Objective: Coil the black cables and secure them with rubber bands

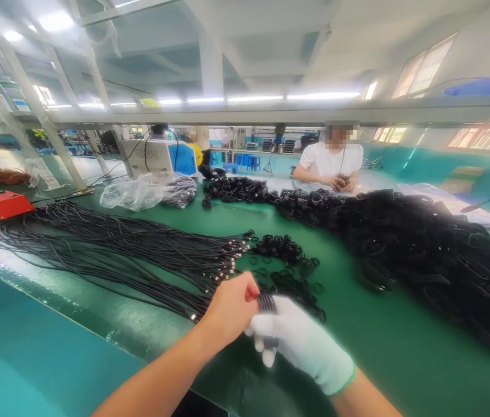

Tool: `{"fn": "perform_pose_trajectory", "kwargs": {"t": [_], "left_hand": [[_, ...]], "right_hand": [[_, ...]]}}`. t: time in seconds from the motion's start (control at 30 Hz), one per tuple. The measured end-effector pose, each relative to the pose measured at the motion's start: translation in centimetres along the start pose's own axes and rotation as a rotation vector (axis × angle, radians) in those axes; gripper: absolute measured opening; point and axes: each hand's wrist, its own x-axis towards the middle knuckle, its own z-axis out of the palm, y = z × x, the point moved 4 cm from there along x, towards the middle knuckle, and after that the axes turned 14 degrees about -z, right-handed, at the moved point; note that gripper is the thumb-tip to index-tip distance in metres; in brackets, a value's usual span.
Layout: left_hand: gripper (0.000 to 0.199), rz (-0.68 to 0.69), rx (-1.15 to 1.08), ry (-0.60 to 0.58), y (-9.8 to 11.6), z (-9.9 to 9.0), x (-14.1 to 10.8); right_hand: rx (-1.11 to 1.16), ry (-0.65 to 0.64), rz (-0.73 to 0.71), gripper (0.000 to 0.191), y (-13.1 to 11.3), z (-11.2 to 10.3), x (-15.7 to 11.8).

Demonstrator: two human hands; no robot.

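In the head view, holds a coil of black cable [266, 303] in the gloved right hand [295, 333], with fingers wrapped around it, above the green tabletop [384, 347]. Meets its left side with the bare left hand [231, 304], with fingers curled in; cannot tell whether pinching a strand. Just beyond, note small black rings [280, 249] beside the ends of long black cables [141, 238].

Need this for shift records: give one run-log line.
right hand: gloved, holding coil; left hand: bare, curled at coil; cables: left, on bench; rings: beyond hands
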Motion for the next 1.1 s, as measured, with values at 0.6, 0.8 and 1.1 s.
{"fn": "perform_pose_trajectory", "kwargs": {"t": [0.6,0.8,1.1], "left_hand": [[0.011,0.27,0.637,0.045,-1.2,-0.5,10.3],[0.006,0.282,0.491,-0.047,0.1,-0.2,10.4],[0.015,0.047,-0.152,-0.271,-0.2,2.2,2.6]], "right_hand": [[0.252,0.393,-0.057,0.037,0.1,-5.4,0.1],[0.125,0.522,-0.124,0.045,0.1,-5.4,0.5],[-0.076,0.633,-0.265,0.052,0.1,-4.9,1.4]]}}
